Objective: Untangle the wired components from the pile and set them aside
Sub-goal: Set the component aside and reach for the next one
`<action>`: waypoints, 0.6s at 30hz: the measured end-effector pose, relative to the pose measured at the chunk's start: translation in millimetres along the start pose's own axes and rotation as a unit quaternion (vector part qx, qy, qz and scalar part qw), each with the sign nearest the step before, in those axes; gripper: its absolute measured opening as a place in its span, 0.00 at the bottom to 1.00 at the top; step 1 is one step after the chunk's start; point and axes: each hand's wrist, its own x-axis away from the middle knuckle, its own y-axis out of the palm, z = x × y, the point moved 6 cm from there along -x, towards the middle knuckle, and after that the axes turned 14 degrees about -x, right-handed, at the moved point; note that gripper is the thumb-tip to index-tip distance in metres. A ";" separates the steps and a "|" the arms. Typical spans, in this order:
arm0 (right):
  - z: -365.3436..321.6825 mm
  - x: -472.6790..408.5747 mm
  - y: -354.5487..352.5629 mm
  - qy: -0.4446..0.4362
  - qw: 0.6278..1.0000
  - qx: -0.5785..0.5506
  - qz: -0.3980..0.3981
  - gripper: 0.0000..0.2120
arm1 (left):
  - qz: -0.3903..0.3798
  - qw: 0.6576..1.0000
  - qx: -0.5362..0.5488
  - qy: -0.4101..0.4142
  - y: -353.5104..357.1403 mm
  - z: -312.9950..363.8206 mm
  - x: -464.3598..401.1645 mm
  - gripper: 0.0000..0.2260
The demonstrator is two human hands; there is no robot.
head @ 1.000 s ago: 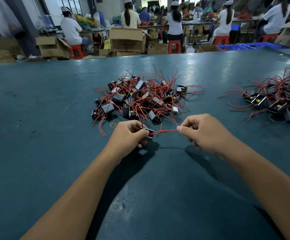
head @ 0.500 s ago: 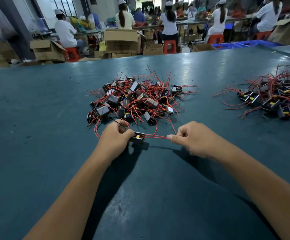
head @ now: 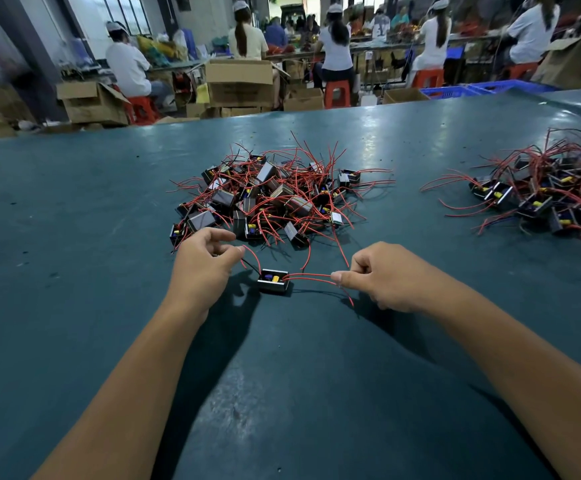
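A tangled pile (head: 275, 195) of small black box components with red wires lies in the middle of the teal table (head: 74, 271). One black component (head: 273, 280) with yellow and blue parts inside sits on the table just in front of the pile, between my hands. My left hand (head: 202, 268) pinches its red and black wires at the left, fingers curled. My right hand (head: 382, 275) pinches the ends of its two red wires on the right, stretched nearly straight.
A second heap of wired components (head: 545, 195) lies at the right of the table. Beyond the far edge stand cardboard boxes (head: 240, 81), red stools and several seated workers. A few stray wires show at the table's left edge.
My left hand has let go of the component's body and slid left to its wires. The component now rests on the table, fully visible. My right hand stays on the red wire ends.
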 end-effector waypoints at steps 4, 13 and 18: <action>-3.8 3.0 -2.2 -0.008 1.000 -0.011 -0.012 0.24 | 0.131 0.982 -0.083 0.111 -15.9 21.2 6.8 0.05; -5.5 5.0 -21.4 0.006 0.988 -0.046 0.145 0.25 | 0.117 0.807 -0.529 0.233 47.2 53.0 51.7 0.11; -5.6 7.0 -21.1 0.008 0.988 -0.074 0.135 0.22 | 0.024 0.891 -0.420 0.171 42.5 40.4 41.3 0.07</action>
